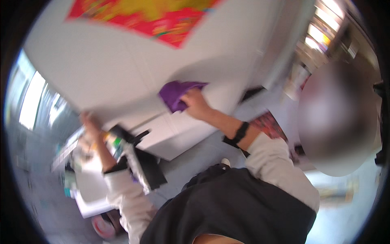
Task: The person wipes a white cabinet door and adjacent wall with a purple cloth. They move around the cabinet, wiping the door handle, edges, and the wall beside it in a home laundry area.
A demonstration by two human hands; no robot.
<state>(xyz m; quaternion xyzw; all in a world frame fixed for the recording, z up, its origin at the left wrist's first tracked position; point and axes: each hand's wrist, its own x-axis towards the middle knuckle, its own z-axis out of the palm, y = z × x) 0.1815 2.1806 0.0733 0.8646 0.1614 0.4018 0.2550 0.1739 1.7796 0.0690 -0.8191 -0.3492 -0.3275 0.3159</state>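
Note:
My right hand [196, 103] holds a crumpled purple cloth [173, 96] against a large white panel [122, 70]. A dark band circles my right wrist. My left hand [90, 125], smeared by motion, is at the panel's left edge; whether it grips that edge cannot be made out. Above the cloth, a red and yellow poster [170, 33] is fixed to the panel, its lower corner pointing down towards me. Shadows of my arms fall across the white surface.
Left of me stands a white table [91, 186] with blurred items on it. A black box-like object [149, 167] is beside my left forearm. A red and dark patterned mat [268, 125] lies on the grey floor. Bright shelves [323, 33] are at upper right.

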